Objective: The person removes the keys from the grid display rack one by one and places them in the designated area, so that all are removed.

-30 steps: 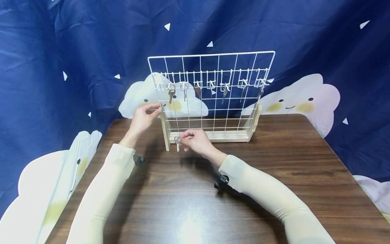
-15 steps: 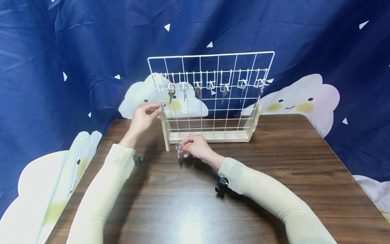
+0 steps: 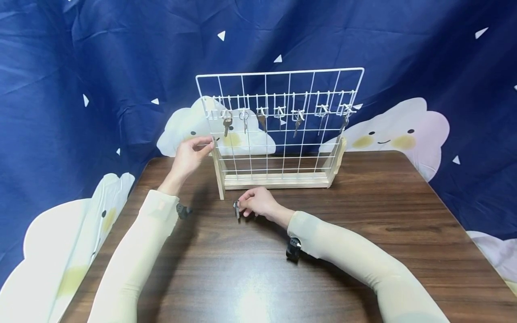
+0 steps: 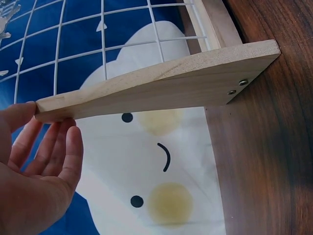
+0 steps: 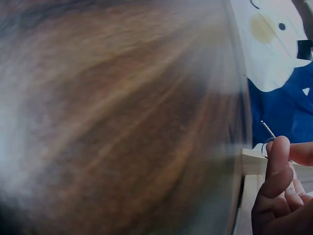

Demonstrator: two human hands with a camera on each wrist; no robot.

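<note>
My left hand (image 3: 188,157) pinches the top end of the left wooden side piece (image 3: 220,176) of a white wire grid rack (image 3: 280,72). The left wrist view shows the thumb above that wooden side (image 4: 156,88) and the fingers beneath its tip. Low over the table, in front of the rack's left part, my right hand (image 3: 261,202) holds a key (image 3: 236,211) that points down. In the right wrist view thumb and forefinger pinch its metal ring (image 5: 264,149); fingers hide part of it. Higher up, several keys hang from hooks on the grid, among them a brown key (image 3: 227,125).
The rack stands on the dark wood table (image 3: 363,233), near its back edge, on a pale wooden base bar (image 3: 278,181). Behind hangs a blue curtain (image 3: 121,54) printed with smiling clouds. A leftmost white hook (image 3: 210,114) carries no visible key.
My right hand has moved down and toward me with the key, away from the base bar. The left hand stays on the rack's side; the hanging keys look the same.
</note>
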